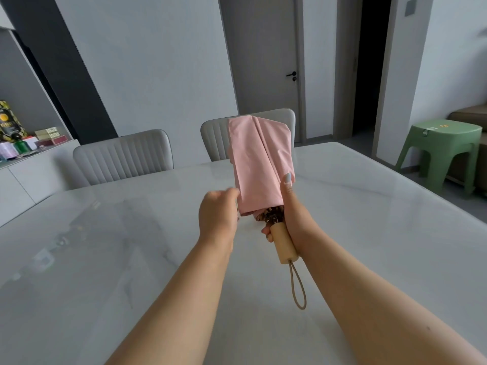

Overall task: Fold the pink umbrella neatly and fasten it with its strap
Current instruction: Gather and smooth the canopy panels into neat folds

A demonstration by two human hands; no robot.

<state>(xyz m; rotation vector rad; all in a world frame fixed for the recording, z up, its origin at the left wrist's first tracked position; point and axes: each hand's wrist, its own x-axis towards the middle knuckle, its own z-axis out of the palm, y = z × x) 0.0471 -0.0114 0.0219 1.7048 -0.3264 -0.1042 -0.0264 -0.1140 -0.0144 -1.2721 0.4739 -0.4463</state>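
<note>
A collapsed pink umbrella [259, 164] stands upright above the marble table [105, 259], its canopy hanging in loose flat folds. My right hand [292, 219] grips it where the canopy meets the pale wooden handle [284, 246], thumb pressed up against the fabric. A tan cord loop [297, 288] dangles from the handle's end. My left hand [218, 214] is at the canopy's lower left edge, fingers curled onto the fabric there. The fastening strap is not visible. A patterned inner lining shows at the canopy's bottom.
Two grey padded chairs [123, 156] stand at the table's far side. A green plastic stool [442, 151] sits at the right. A sideboard with boxes and bottles [23, 143] is at the left. A closed door [268, 61] is behind.
</note>
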